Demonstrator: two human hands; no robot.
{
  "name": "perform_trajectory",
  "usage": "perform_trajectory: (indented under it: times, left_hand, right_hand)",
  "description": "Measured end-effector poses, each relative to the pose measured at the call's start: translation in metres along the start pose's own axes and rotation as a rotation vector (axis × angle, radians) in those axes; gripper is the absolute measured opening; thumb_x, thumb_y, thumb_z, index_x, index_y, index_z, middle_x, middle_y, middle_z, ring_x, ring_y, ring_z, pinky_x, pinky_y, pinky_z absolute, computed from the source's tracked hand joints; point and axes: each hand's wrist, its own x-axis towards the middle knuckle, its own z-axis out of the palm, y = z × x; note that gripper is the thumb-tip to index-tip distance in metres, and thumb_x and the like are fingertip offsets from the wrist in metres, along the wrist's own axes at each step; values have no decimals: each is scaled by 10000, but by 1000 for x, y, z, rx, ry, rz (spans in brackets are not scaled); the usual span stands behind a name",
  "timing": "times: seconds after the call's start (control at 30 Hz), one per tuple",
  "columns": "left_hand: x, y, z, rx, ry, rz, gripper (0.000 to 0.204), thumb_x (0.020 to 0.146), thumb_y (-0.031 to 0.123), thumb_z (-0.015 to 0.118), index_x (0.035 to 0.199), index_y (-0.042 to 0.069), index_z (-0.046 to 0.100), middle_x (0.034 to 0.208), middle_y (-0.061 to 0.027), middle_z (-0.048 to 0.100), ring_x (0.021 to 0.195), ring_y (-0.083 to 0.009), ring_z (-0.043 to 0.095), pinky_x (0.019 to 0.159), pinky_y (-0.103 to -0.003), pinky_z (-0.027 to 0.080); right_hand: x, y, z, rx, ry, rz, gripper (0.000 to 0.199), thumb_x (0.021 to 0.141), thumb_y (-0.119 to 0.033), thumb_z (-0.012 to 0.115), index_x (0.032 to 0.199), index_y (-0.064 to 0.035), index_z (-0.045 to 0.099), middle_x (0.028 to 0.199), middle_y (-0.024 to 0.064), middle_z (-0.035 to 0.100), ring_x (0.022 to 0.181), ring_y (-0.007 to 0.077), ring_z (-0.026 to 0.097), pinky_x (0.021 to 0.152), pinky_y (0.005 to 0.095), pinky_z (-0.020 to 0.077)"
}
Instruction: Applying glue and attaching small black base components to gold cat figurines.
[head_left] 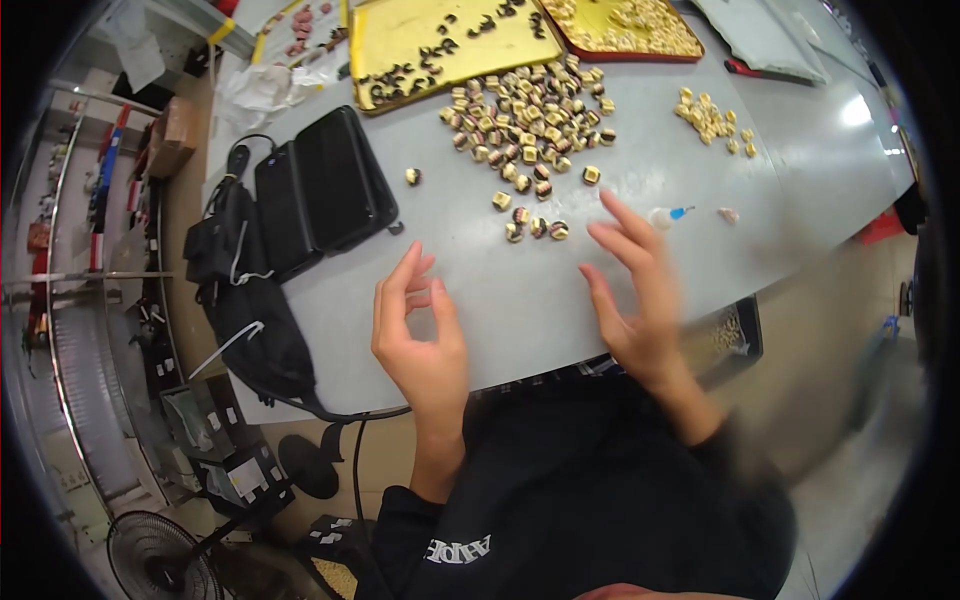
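Note:
My left hand [422, 335] hovers over the near edge of the grey table [520, 320], fingers bent and apart, with nothing visible in it. Also raised is my right hand [643, 290], slightly blurred, its fingers spread and no object showing between them. Just beyond the hands lie a few small blocky pieces [540, 228] with cream squares and dark and pinkish sides. Behind them spreads a larger pile of the same pieces [530, 115]. To the right of my right hand rests a small clear container with a blue tip [678, 213], beside a tiny pinkish piece [729, 215].
A yellow tray [450, 45] holds dark curved pieces; a red-rimmed tray [640, 57] holds cream ones. Loose cream pieces [705, 117] lie at right. An open black case [325, 190] with cables sits at left. A fan [163, 560] stands at lower left.

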Motion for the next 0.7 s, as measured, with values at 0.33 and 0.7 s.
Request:
perform_trajectory:
  times: [0.33, 0.7]
  left_hand:
    - [41, -13, 0, 681, 11, 215, 197, 786, 26, 606, 983, 16, 610, 924, -103, 572, 874, -269, 548, 744, -344, 447]
    - [33, -21, 7, 371, -181, 204, 120, 810, -11, 580, 930, -13, 584, 909, -126, 584, 803, -233, 595, 709, -308, 488]
  right_hand:
    - [-42, 20, -29, 156, 440, 6, 244, 757, 165, 504, 971, 48, 496, 1019, 228, 559, 898, 256, 569, 778, 301, 459]
    - [-4, 26, -42, 57, 173, 202, 316, 810, 32, 525, 1122, 19, 477, 1177, 172, 533, 1048, 231, 516, 884, 323, 406]
